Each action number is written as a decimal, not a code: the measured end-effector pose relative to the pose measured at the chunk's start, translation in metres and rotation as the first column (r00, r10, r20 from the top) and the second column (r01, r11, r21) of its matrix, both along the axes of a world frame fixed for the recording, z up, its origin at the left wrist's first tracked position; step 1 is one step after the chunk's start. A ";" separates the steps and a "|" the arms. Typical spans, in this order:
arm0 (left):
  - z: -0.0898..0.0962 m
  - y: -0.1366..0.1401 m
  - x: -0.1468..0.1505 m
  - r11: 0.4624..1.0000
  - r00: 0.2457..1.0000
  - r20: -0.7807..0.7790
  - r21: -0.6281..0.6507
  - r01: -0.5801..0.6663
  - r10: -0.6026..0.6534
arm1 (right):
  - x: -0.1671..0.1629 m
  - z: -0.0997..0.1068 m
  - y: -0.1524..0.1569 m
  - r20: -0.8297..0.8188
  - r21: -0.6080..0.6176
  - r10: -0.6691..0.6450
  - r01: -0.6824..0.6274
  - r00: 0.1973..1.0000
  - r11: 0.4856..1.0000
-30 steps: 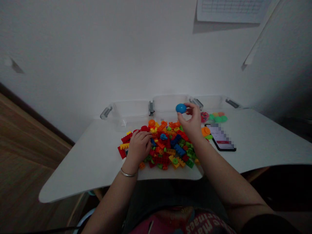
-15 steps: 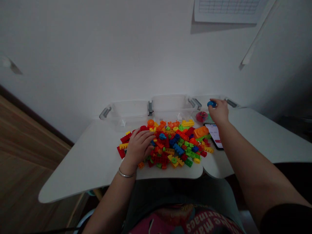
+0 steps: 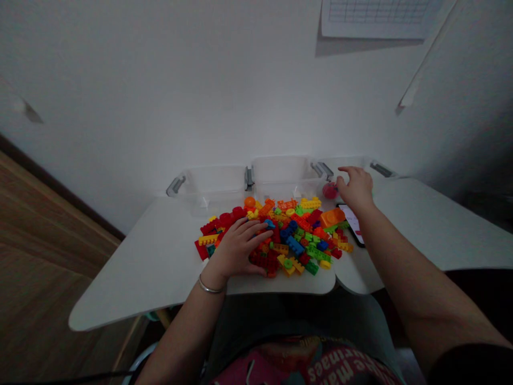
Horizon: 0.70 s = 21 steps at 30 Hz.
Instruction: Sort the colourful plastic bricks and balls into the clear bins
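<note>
My left hand point(image 3: 242, 248) lies over the left part of a pile of toy building bricks point(image 3: 276, 263), its fingers spread and nothing visibly gripped. A small blue piece point(image 3: 270, 224) shows at its fingertips. Over the right clear plastic bin point(image 3: 345, 160) hovers my right hand point(image 3: 357, 188), thumb and forefinger apart, nothing between them. A round pinkish-red item point(image 3: 330, 190) is visible in that bin, left of the hand. The pile mixes red, orange, yellow, green and blue bricks, among them a blue brick point(image 3: 294, 245) and a large orange one point(image 3: 332, 217).
Two more clear bins, the left one point(image 3: 214, 176) and the middle one point(image 3: 282, 167), stand along the wall behind the pile. A phone point(image 3: 356, 227) lies on the white table point(image 3: 132, 267) beneath my right forearm. A printed sheet point(image 3: 374, 18) hangs on the wall.
The blue rounded piece has left my right hand, whose fingers have parted over the right bin. My left hand has slid right across the pile, and its fingers have spread.
</note>
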<state>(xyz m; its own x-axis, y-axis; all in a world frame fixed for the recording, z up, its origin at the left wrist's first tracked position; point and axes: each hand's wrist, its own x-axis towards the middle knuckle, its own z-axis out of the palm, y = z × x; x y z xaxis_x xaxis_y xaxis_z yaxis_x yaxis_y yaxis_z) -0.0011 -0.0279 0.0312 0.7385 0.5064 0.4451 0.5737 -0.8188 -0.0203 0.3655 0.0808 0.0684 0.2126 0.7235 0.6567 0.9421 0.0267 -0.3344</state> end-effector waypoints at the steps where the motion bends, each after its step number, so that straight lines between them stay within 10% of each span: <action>1: 0.000 0.001 0.000 1.000 1.000 0.000 -0.004 -0.009 0.009 | -0.006 0.000 -0.007 -0.004 0.040 0.058 -0.058 0.998 0.998; 12: -0.001 0.000 0.009 0.999 0.999 -0.021 -0.005 -0.043 0.043 | -0.080 -0.027 -0.096 -0.032 -0.045 0.522 -0.523 0.852 0.851; 21: 0.001 0.000 0.011 0.999 0.999 -0.007 -0.007 -0.042 0.042 | -0.114 -0.042 -0.142 0.110 -0.202 0.639 -0.612 0.762 0.765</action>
<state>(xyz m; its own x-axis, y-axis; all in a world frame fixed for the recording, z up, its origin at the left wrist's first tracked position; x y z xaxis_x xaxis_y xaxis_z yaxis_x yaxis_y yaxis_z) 0.0097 -0.0282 0.0326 0.7195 0.5403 0.4363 0.6075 -0.7941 -0.0186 0.2511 -0.0607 0.0266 -0.4208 0.7460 0.5162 0.7724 0.5930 -0.2273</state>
